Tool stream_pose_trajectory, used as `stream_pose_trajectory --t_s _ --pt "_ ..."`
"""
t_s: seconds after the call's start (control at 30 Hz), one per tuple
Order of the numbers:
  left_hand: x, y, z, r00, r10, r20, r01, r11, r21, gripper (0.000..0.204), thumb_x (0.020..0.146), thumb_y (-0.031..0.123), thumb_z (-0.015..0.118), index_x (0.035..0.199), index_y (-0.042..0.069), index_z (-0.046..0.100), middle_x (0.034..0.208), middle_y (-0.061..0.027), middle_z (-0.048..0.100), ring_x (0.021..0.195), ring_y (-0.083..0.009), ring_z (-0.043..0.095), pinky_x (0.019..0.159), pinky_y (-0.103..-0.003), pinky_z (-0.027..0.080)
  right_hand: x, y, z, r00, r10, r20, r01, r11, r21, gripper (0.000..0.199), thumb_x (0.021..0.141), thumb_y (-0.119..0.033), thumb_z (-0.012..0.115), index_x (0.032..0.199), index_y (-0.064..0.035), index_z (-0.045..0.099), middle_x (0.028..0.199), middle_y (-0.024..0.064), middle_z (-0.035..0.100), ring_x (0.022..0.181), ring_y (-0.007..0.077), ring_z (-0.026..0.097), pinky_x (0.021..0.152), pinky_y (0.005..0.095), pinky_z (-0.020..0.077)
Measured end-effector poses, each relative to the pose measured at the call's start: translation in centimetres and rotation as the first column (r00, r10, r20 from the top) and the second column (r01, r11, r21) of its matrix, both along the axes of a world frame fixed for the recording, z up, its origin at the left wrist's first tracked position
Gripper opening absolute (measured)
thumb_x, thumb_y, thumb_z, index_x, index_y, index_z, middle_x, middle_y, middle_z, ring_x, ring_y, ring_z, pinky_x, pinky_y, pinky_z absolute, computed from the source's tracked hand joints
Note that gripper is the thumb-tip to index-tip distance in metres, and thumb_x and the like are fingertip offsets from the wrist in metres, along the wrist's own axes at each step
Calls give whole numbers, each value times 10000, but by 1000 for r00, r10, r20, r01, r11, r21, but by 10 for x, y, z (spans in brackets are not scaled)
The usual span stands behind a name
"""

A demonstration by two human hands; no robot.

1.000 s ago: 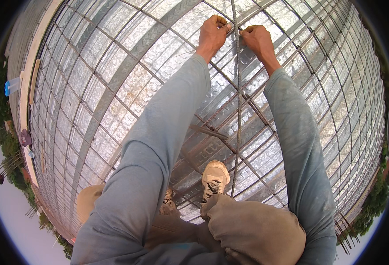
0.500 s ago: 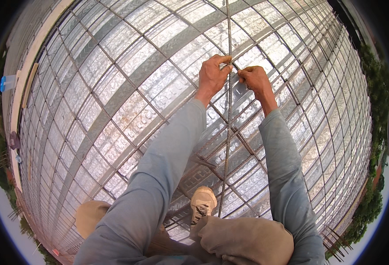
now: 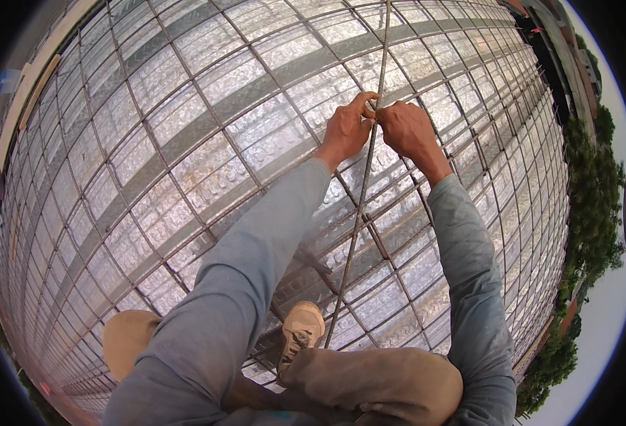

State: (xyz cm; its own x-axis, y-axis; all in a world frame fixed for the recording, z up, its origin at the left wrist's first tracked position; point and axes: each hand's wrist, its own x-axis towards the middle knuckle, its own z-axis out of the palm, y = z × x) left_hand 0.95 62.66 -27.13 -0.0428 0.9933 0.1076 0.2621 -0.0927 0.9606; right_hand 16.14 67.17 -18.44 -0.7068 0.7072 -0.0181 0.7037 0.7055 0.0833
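A long loose-looking steel rebar [image 3: 362,199] runs from the top of the view down past my shoe, slantwise over a mesh of thinner crossing bars. My left hand [image 3: 347,133] is closed in a pinch at this bar, with the index finger and thumb reaching to it from the left. Against its other side, my right hand [image 3: 406,131] is closed too, knuckles up, its fingertips meeting the left ones at the bar. Whatever is between the fingertips is too small or hidden to make out. Below the mesh lies shiny ribbed metal decking [image 3: 252,133].
My shoe [image 3: 303,328] stands on the mesh beside the long bar, below a bent knee [image 3: 405,380]. Short bars [image 3: 378,238] cross the mesh between my forearms. A timber edge [image 3: 29,99] borders the left side; trees [image 3: 588,206] stand beyond the right edge.
My right hand has moved left and turned over, closing up to the left fingertips at the bar. The left hand stays at the bar. The whole view has tilted slightly.
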Motion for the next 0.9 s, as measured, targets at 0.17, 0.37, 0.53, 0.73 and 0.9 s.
stream_pose_trajectory --t_s 0.17,0.37,0.53,0.73,0.9 --pt "-5 1 3 1000 15 11 -14 995 -99 411 923 39 695 1277 122 504 1072 -124 811 1070 -415 746 921 -523 569 -20 35 12 982 141 123 -143 990 6 172 929 -173 661 852 -87 788 788 161 729 756 346 745 676 459 571" --pt "-9 1 -5 1000 14 18 -13 999 -39 390 917 50 691 1262 69 510 1095 -145 816 1041 -394 751 892 -478 557 -22 66 8 989 -25 144 44 990 -133 169 906 -280 756 887 -136 843 888 157 793 840 366 782 773 470 621" --pt "-3 2 -2 998 -6 60 7 1000 -21 386 909 44 665 1266 63 518 1093 -152 815 1050 -395 756 884 -471 560 10 78 -13 984 -164 70 176 956 -235 170 952 -282 736 955 -167 861 960 138 808 937 338 782 798 465 614" --pt "-4 -3 -6 999 21 -26 -21 1000 -3 350 930 58 677 1242 71 519 1106 -154 811 1064 -419 755 901 -506 578 -11 60 -7 989 97 109 -89 993 -74 176 949 -237 702 850 -138 809 857 140 771 852 349 759 746 476 590" --pt "-3 0 -8 1000 6 8 -6 1000 9 334 933 55 662 1220 98 496 1107 -123 811 1074 -419 743 920 -530 569 -22 76 -5 987 -14 163 26 997 -71 139 920 -201 710 882 -117 813 864 155 780 820 362 757 736 499 574"
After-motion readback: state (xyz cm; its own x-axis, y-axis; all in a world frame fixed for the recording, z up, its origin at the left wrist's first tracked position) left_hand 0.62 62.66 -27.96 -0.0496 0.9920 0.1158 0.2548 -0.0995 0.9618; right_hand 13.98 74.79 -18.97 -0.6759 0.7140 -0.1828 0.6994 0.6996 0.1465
